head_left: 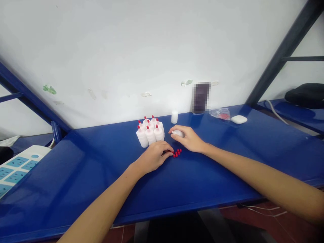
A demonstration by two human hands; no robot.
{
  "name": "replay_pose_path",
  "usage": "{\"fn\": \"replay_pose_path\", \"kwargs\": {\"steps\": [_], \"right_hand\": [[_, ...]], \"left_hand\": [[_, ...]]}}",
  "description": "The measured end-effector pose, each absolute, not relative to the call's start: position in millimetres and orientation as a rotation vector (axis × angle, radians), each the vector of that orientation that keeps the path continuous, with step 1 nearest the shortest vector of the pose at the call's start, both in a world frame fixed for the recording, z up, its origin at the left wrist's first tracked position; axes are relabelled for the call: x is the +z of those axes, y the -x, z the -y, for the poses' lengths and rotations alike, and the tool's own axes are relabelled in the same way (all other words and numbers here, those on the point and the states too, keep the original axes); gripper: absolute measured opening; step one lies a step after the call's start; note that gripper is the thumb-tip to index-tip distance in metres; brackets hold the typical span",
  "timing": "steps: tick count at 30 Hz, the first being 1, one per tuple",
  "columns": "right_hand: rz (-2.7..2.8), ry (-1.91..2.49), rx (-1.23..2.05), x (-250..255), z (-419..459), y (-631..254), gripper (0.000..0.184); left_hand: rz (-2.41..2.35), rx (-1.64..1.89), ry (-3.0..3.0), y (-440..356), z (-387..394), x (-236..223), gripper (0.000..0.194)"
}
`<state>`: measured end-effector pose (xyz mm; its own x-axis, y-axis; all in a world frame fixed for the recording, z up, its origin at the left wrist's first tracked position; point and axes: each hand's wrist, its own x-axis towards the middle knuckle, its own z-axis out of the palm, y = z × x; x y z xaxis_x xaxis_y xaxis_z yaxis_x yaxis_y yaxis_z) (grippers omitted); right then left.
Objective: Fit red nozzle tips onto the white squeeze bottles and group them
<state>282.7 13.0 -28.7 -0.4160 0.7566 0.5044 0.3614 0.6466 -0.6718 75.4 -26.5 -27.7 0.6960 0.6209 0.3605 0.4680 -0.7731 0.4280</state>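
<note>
My left hand (155, 156) reaches low over the blue table, its thumb and forefinger closed at the edge of a small cluster of red caps (177, 153). Red shows between those fingertips. To its right, my right hand (190, 137) is wrapped round a white squeeze bottle (179, 133), held tilted with its pale tip pointing left. Just behind my left hand, several white bottles (150, 135) stand upright in a tight group, with red caps on their nozzles. A lone white bottle (174, 117) without a red cap stands farther back, near the wall.
The blue table (96, 182) meets a white wall. At the back right are a blurred dark upright object (201, 98), a clear bag (220, 114) with red pieces and a white rounded case (239, 119). A power strip (21, 167) lies at the left.
</note>
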Motion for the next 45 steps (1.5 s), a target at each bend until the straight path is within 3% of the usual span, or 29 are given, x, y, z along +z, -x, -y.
{"fn": "replay_pose_path", "kwargs": {"steps": [9,19,24,45], "right_hand": [[2.248,0.957,0.498,-24,-7,-289,0.018],[2.427,0.895,0.331,-17,4,-292,0.033],[2.441,0.794,0.297,-16,6,-290,0.039],[2.375,0.898,0.341,-11,13,-284,0.031]], "left_hand": [[-0.897,0.773,-2.649,-77,29,-30,0.011],[-0.883,1.401,-2.546,-82,33,-28,0.011],[-0.828,1.395,-2.557,-84,36,-29,0.012],[-0.821,1.352,-2.459,-85,38,-27,0.014]]}}
